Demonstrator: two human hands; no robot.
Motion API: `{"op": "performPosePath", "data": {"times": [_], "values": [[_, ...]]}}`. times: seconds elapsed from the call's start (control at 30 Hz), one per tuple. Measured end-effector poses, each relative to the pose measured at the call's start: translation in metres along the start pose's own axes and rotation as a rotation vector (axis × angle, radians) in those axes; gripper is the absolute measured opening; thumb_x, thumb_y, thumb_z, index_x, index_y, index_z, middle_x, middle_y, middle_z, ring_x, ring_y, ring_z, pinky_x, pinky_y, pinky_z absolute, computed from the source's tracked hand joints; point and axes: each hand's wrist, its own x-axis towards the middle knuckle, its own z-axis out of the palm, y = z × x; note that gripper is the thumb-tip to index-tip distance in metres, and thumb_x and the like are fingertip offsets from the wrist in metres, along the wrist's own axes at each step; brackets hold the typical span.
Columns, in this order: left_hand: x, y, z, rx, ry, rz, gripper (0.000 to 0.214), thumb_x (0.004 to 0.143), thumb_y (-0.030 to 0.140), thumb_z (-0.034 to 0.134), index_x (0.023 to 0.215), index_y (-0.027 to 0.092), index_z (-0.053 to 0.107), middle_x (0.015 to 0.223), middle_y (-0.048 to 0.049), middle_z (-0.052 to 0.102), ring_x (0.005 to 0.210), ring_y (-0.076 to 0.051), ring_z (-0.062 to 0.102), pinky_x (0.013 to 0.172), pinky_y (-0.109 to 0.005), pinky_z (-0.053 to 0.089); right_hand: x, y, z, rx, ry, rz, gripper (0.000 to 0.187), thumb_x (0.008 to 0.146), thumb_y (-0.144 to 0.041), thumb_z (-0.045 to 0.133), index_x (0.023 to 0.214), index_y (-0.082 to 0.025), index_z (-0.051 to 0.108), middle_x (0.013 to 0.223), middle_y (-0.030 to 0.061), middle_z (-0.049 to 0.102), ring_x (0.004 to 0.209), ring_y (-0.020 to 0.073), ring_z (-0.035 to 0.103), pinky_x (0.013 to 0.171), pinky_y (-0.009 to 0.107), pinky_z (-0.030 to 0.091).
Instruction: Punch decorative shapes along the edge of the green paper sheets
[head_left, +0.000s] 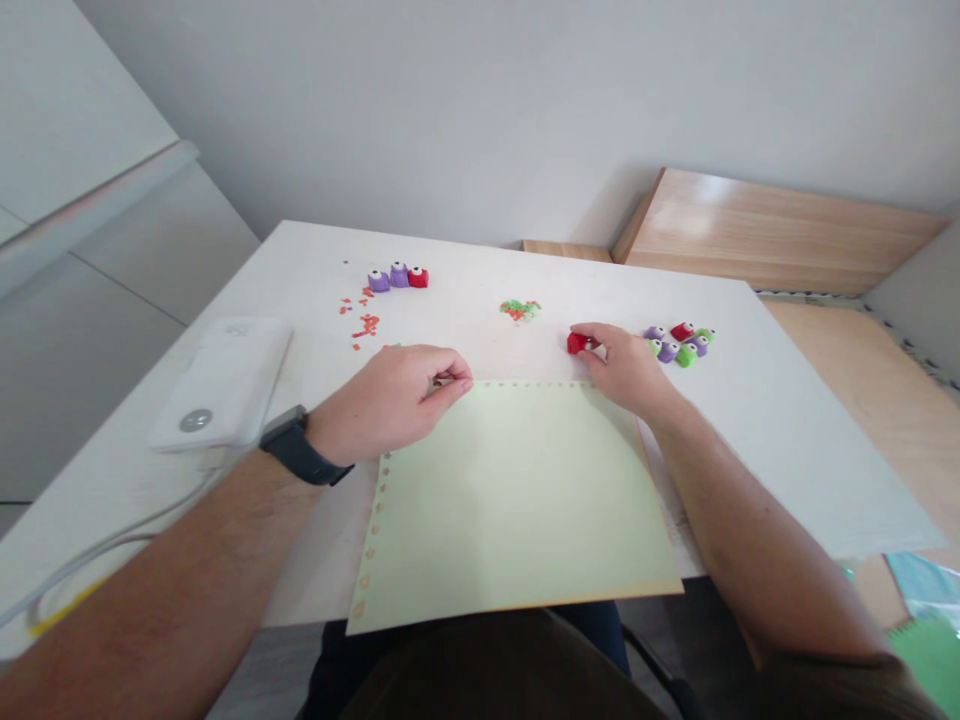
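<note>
Pinching red craft punch [577, 344] between thumb & fingertips of R hand [626, 370], remaining fingers curling alongside, just beyond far right part of pale green paper sheet [510, 505]. Holding L hand [386, 405] w/ fingers pressed together & curled, thumb tucked in, tips at sheet's far edge; any pinch on paper impossible to tell from head view. Sheet lying at near edge of white table [825, 470], w/ small punched shapes along far & left margins. Cluster of purple, red & green punches [679, 342] sitting just right of R hand; row of purple & red punches [397, 277] standing at far left. Scattered red paper bits [364, 325] lying near that row, small heap of green & red paper bits [520, 310] sitting mid-table. Black smartwatch [296, 445] wrapping L wrist. White device [217, 385] w/ round silver disc lying at left, its faint marking too small to read, grey cable [105, 560] trailing over table's near left edge.
</note>
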Motion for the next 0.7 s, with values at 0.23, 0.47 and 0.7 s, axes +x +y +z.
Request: {"op": "performPosePath", "data": {"times": [0.23, 0.47, 0.7], "values": [[0.0002, -0.0006, 0.0, 0.002, 0.007, 0.006, 0.025, 0.098, 0.04, 0.053, 0.094, 0.024, 0.072, 0.094, 0.0009, 0.076, 0.087, -0.018, 0.069, 0.078, -0.03, 0.045, -0.0005, -0.002, -0.0027, 0.007, 0.071, 0.056, 0.038, 0.089, -0.025, 0.062, 0.126, -0.019, 0.07, 0.109, 0.0113, 0.077, 0.087, 0.0241, 0.069, 0.088, 0.042, 0.053], [0.0001, -0.0011, 0.0007, 0.016, 0.015, 0.01, 0.023, 0.098, 0.038, 0.054, 0.095, 0.023, 0.071, 0.093, 0.0022, 0.075, 0.085, -0.016, 0.068, 0.077, -0.028, 0.045, -0.0005, -0.0042, -0.0014, -0.025, 0.063, 0.091, 0.027, 0.092, -0.029, 0.061, 0.113, -0.021, 0.077, 0.1, 0.0067, 0.08, 0.079, 0.0206, 0.069, 0.081, 0.035, 0.052], [0.0, -0.0021, 0.0015, 0.013, 0.009, 0.014, 0.022, 0.098, 0.038, 0.054, 0.095, 0.023, 0.071, 0.094, 0.0025, 0.076, 0.086, -0.016, 0.068, 0.078, -0.028, 0.045, 0.0, -0.0075, 0.0005, -0.029, 0.048, 0.074, 0.025, 0.092, -0.03, 0.064, 0.112, -0.022, 0.077, 0.1, 0.0054, 0.08, 0.079, 0.02, 0.07, 0.079, 0.033, 0.052]]}}
